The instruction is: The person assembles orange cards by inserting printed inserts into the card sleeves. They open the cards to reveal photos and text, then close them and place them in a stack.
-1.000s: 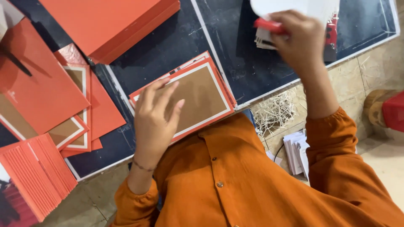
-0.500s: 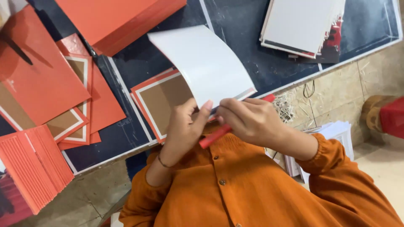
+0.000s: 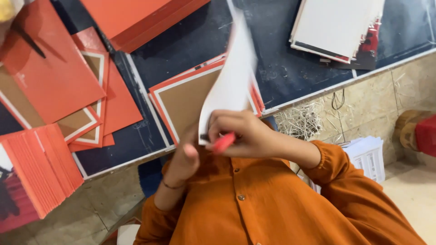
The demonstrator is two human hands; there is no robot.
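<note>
A white sheet (image 3: 232, 81) stands nearly edge-on in front of my chest, above a brown card with a red and white border (image 3: 184, 100) that lies on the dark blue table (image 3: 190, 41). My right hand (image 3: 247, 134) is closed around a red pen (image 3: 224, 142) and presses against the sheet's lower edge. My left hand (image 3: 187, 156), blurred, pinches the sheet's bottom corner from the left. Both hands are close together, just over my orange shirt.
A stack of white sheets (image 3: 338, 25) lies at the far right of the table, a thick red stack (image 3: 145, 16) at the top. Loose red and brown cards (image 3: 59, 81) and a fanned red pile (image 3: 43, 170) sit left. Straw (image 3: 299, 121) and white papers (image 3: 369, 154) are on the floor.
My right hand brought a white sheet from the far stack down over the brown card. My left hand left the card and took the sheet's edge. The sheet has turned edge-on.
</note>
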